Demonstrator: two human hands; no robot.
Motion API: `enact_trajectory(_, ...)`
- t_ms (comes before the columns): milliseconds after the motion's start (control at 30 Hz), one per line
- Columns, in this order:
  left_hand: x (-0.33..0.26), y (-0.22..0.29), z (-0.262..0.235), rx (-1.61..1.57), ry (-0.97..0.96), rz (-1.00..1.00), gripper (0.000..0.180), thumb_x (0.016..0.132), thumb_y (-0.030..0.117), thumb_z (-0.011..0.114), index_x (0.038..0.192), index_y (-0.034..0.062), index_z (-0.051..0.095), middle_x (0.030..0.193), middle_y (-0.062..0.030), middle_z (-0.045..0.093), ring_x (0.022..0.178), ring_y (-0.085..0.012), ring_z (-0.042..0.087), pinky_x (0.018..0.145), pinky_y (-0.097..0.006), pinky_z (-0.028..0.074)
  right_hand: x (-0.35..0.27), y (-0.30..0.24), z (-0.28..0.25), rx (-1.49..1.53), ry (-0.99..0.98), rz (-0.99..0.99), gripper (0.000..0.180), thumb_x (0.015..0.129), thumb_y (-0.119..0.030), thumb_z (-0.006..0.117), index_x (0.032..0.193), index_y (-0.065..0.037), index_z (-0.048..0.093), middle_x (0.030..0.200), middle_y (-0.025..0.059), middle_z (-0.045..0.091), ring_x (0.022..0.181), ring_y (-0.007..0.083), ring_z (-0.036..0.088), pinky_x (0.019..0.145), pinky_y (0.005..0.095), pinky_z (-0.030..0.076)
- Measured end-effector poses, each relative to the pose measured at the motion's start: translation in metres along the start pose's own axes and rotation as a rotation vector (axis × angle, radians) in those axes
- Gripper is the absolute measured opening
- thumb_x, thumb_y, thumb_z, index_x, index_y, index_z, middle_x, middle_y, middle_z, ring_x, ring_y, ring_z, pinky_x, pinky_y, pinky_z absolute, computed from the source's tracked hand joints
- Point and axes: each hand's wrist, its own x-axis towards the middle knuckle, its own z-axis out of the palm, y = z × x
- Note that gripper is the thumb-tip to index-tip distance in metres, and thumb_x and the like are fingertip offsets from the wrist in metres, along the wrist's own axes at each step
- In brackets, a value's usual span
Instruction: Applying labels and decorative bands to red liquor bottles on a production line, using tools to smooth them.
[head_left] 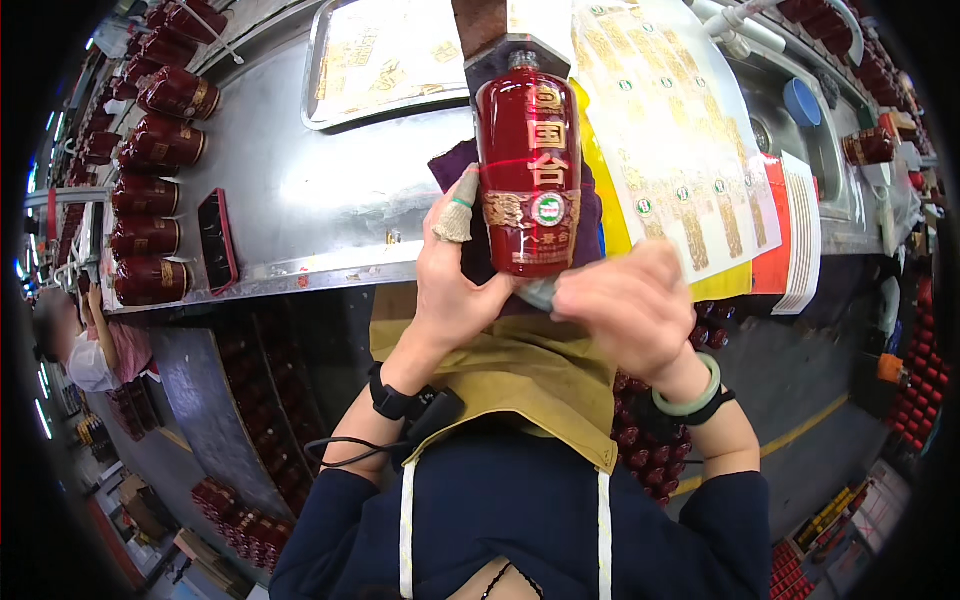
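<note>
Hands are meeting at the near edge of a steel table [300,215], close above an ochre apron [520,375] and dark blue sleeves. The left hand [462,285] is gripping 1 upright red bottle [529,165] from its left side, with a cloth cot on the raised thumb [457,212]. The right hand [628,305] is curling shut under the bottle's base, blurred, so what it is pinching cannot be told. A dark purple cloth [455,160] is lying behind the bottle.

Beside the bottle on the right, 1 large sheet of gold labels [670,130] is draping over a yellow and red stack of sheets [785,240]. Farther back, 1 metal tray [385,55] is holding more label sheets. Along the table's left edge, a row of at least 6 red bottles [150,195] is lying on its side, next to 1 dark red box [217,240]. 1 more bottle [868,147] is resting far right near a blue lid [801,102]. Below the table, crates of red bottles [650,440] are filling the floor, and another person [85,350] is working at far left.
</note>
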Motion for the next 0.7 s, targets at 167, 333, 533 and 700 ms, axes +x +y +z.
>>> enact_trajectory(167, -0.002, -0.006, 0.006, -0.093, -0.027, -0.069, 0.1, 0.073, 0.014, 0.094, 0.156, -0.006, 0.042, 0.15, -0.0242, 0.056, 0.139, -0.0369, 0.055, 0.117, -0.043, 0.043, -0.017, 0.013, 0.011, -0.01, 0.102, 0.04, 0.022, 0.074, -0.003, 0.075, 0.093, -0.013, 0.08, 0.099, -0.001, 0.079, 0.086, 0.0193, 0.069, 0.079, 0.0331, 0.049)
enact_trajectory(333, 0.001, -0.003, 0.012, -0.068, 0.045, -0.152, 0.096, 0.07, 0.009, 0.094, 0.153, -0.0031, 0.048, 0.148, -0.0223, 0.059, 0.135, -0.0352, 0.059, 0.113, -0.041, 0.047, -0.011, 0.008, 0.007, 0.056, 0.161, 0.145, 0.023, 0.074, 0.0, 0.083, 0.093, -0.013, 0.077, 0.095, -0.0025, 0.078, 0.087, 0.0184, 0.07, 0.078, 0.0337, 0.049)
enact_trajectory(533, 0.005, 0.018, -0.001, 0.096, 0.078, -0.033, 0.089, 0.068, 0.006, 0.094, 0.148, -0.0035, 0.055, 0.145, -0.0163, 0.063, 0.134, -0.031, 0.059, 0.116, -0.041, 0.044, -0.012, 0.008, -0.005, 0.222, 0.136, 0.267, 0.026, 0.075, 0.0, 0.088, 0.097, -0.007, 0.075, 0.093, 0.0077, 0.078, 0.081, 0.0233, 0.071, 0.076, 0.0347, 0.051)
enact_trajectory(700, 0.014, 0.033, -0.005, -0.001, 0.046, 0.031, 0.104, 0.067, 0.013, 0.097, 0.155, -0.003, 0.045, 0.148, -0.0198, 0.057, 0.136, -0.0389, 0.055, 0.119, -0.045, 0.041, -0.015, 0.016, -0.002, 0.45, 0.375, 0.688, 0.025, 0.094, 0.003, 0.076, 0.118, 0.002, 0.067, 0.104, 0.0064, 0.071, 0.092, 0.0134, 0.066, 0.088, 0.0287, 0.054)
